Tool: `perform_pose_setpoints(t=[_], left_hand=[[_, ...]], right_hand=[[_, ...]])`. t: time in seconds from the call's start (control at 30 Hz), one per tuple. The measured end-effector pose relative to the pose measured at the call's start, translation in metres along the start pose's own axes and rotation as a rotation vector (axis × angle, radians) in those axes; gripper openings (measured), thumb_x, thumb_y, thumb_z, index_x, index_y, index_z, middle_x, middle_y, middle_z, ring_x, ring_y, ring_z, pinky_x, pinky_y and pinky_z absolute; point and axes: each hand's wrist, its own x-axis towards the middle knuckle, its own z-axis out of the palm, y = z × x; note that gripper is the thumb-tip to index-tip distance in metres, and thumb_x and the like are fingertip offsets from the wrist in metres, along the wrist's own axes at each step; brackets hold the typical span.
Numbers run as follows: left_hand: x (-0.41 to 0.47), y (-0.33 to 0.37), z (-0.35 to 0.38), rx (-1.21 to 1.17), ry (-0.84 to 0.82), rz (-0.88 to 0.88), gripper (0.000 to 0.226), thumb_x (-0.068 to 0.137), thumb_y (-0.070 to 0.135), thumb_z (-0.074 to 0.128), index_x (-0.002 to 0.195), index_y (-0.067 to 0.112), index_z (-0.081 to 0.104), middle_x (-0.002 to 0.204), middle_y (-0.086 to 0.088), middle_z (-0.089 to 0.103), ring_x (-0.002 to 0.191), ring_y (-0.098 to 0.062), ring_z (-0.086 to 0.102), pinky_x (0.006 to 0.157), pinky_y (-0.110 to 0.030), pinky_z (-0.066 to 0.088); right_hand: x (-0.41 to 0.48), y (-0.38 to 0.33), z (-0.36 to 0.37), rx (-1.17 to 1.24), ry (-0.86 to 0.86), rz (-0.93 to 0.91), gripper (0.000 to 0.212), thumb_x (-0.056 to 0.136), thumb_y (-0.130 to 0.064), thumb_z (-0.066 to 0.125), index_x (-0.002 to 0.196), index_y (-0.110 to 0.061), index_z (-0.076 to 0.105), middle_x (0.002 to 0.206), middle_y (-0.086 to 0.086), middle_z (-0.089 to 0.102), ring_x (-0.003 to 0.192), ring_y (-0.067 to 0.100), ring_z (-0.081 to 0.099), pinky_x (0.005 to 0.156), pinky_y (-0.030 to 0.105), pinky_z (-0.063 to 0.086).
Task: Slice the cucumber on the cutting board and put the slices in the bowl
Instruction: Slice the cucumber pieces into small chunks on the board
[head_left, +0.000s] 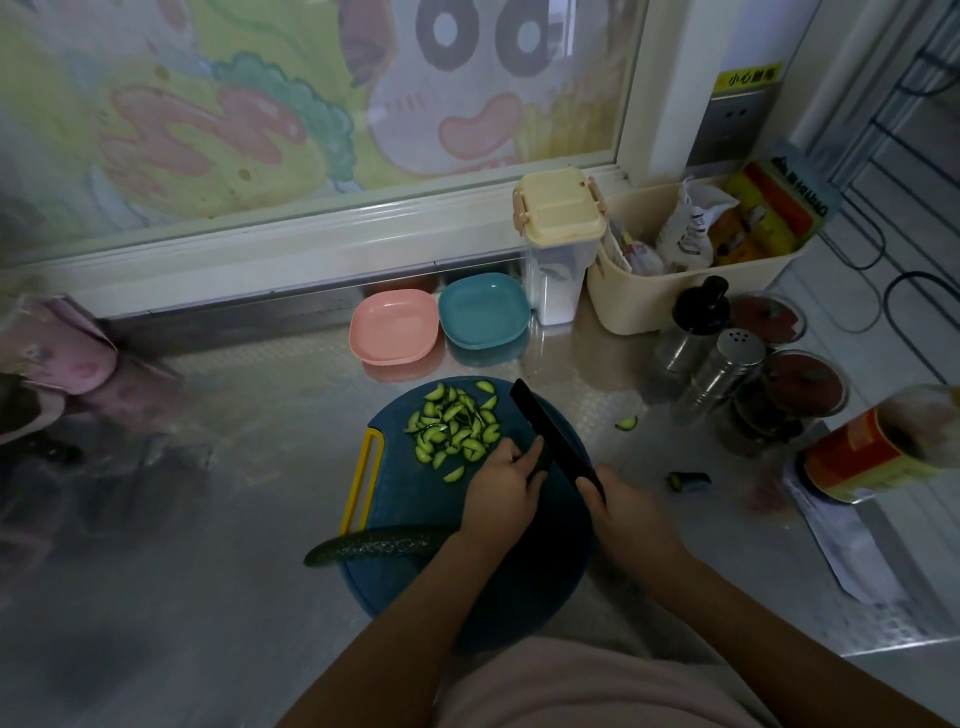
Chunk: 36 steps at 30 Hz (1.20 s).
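Head view: right hand (621, 501) on knife (543, 428).

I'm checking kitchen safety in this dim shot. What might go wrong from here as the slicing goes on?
1. The left hand holds a cucumber piece right against the knife blade, so a fingertip may get nicked.
2. The uncut cucumber overhangs the cutting board edge and may roll onto the counter.
3. One stray slice lies off the board, and the pile of slices may scatter likewise.
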Motion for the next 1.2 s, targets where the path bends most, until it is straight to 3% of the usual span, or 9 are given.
perform_pose_setpoints(t=[0.13, 0.37, 1.07, 1.2], left_hand=[[0.0008, -0.0012, 0.0005, 0.036, 0.023, 0.022, 0.044, 0.080, 0.024, 0.057, 0.121, 0.009, 0.062, 0.079, -0.007, 0.053, 0.061, -0.020, 0.054, 0.048, -0.022, 0.044], [0.0009, -0.0012, 0.0024, 0.108, 0.030, 0.056, 0.043, 0.079, 0.025, 0.057, 0.119, 0.009, 0.063, 0.078, -0.007, 0.053, 0.058, -0.019, 0.054, 0.045, -0.021, 0.042], [0.0009, -0.0009, 0.0037, 0.165, 0.086, 0.107, 0.041, 0.076, 0.024, 0.061, 0.112, 0.007, 0.067, 0.073, -0.005, 0.052, 0.054, -0.016, 0.052, 0.042, -0.018, 0.040], [0.0009, -0.0022, 0.0044, 0.140, 0.062, 0.107, 0.042, 0.074, 0.017, 0.072, 0.114, 0.005, 0.066, 0.075, -0.007, 0.053, 0.056, -0.018, 0.054, 0.044, -0.019, 0.041]], right_hand=[[-0.0031, -0.0004, -0.0004, 0.040, 0.022, 0.004, 0.029, 0.100, -0.036, 0.032, 0.097, -0.012, 0.049, 0.081, 0.011, 0.063, 0.073, 0.027, 0.060, 0.062, 0.035, 0.044], [-0.0050, -0.0016, -0.0027, 0.020, 0.037, -0.013, 0.028, 0.100, -0.036, 0.031, 0.098, -0.014, 0.048, 0.079, 0.009, 0.061, 0.066, 0.022, 0.053, 0.055, 0.030, 0.033], [-0.0078, -0.0016, -0.0025, 0.061, 0.037, 0.015, 0.030, 0.100, -0.036, 0.031, 0.096, -0.012, 0.050, 0.078, 0.008, 0.059, 0.071, 0.026, 0.057, 0.058, 0.031, 0.039], [-0.0087, -0.0039, -0.0033, 0.062, 0.027, 0.013, 0.029, 0.100, -0.034, 0.031, 0.098, -0.012, 0.049, 0.078, 0.008, 0.059, 0.072, 0.026, 0.056, 0.060, 0.032, 0.040]])
